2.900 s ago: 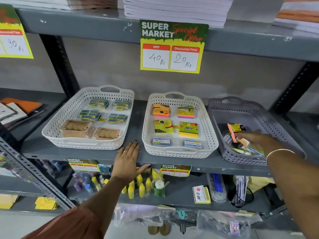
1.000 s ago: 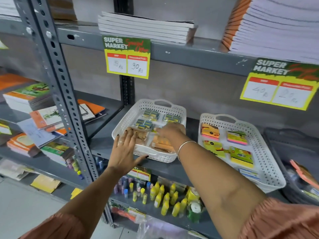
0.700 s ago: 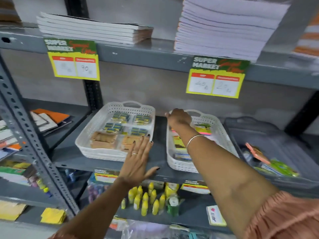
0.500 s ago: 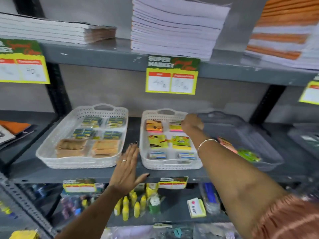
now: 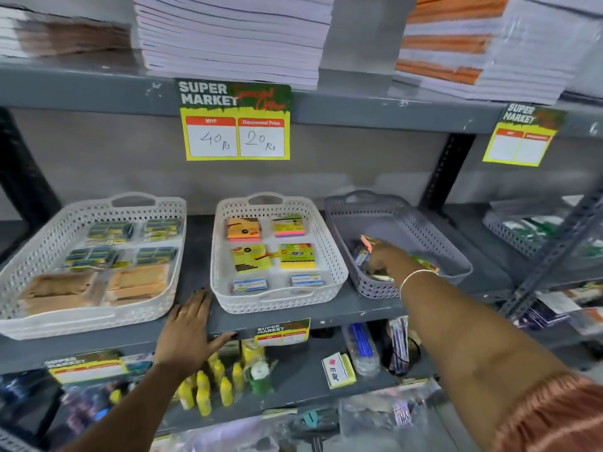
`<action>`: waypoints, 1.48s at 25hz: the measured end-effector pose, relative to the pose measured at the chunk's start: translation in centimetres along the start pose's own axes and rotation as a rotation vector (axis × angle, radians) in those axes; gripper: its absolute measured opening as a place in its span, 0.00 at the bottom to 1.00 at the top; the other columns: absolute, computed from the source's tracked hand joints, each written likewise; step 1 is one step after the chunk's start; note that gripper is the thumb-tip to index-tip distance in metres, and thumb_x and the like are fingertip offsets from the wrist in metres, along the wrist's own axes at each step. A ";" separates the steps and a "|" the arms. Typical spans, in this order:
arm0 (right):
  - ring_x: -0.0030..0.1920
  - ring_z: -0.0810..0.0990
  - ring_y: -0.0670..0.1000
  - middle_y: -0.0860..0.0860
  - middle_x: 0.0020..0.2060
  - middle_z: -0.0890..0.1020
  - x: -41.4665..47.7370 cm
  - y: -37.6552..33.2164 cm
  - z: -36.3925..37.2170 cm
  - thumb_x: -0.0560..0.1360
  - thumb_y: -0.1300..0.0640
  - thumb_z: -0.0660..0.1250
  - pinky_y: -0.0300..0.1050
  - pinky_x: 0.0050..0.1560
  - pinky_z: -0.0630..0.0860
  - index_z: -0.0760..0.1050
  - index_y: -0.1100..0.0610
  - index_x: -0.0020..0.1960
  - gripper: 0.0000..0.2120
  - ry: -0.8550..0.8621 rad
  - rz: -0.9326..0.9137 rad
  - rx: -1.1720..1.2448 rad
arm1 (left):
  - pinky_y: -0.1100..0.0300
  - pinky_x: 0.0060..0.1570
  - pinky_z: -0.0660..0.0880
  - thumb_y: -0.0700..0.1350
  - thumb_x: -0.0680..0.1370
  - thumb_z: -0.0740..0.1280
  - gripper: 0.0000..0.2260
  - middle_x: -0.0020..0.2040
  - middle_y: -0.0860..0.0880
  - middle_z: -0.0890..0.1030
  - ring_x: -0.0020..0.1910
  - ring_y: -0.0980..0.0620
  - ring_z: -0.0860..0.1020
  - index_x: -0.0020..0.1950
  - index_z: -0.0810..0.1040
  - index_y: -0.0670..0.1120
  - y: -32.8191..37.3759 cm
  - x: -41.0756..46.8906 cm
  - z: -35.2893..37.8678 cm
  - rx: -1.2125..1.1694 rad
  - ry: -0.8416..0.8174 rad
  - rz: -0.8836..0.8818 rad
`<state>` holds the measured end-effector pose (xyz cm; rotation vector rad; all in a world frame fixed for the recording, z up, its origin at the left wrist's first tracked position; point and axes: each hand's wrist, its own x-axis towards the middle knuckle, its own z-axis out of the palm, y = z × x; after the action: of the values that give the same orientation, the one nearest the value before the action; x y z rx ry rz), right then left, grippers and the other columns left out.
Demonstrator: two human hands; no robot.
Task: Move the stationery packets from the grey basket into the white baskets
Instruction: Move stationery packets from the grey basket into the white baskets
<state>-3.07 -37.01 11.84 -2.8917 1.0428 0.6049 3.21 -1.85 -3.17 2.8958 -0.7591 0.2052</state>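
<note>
The grey basket stands at the right of the shelf with several stationery packets piled at its near end. My right hand is down inside it, fingers curled among the packets, and a pink-orange packet sticks up by the fingertips. I cannot see whether the fingers hold one. The middle white basket holds rows of sticky-note pads. The left white basket holds small green packs and brown packets. My left hand lies flat on the shelf's front edge between the white baskets, holding nothing.
A price sign hangs from the upper shelf under stacks of notebooks. Yellow bottles and other goods fill the lower shelf. A slanted metal post and another basket are at the right.
My right hand left the left white basket, passed over the middle one and went down into the grey basket. The view swung right. My left hand stayed on the shelf edge.
</note>
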 end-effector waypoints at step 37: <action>0.48 0.82 0.57 0.55 0.43 0.82 -0.9 -14.8 -8.1 0.70 0.54 0.74 0.45 0.46 0.78 0.71 0.55 0.33 0.14 -0.066 -0.563 0.220 | 0.47 0.68 0.63 0.70 0.70 0.49 0.40 0.68 0.42 0.71 0.68 0.45 0.68 0.69 0.65 0.40 0.8 -1.1 -1.9 0.055 0.040 0.055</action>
<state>8.25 -26.02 17.91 -2.7473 0.2346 0.5033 1.72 -1.72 -1.42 2.9149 -0.8400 0.2937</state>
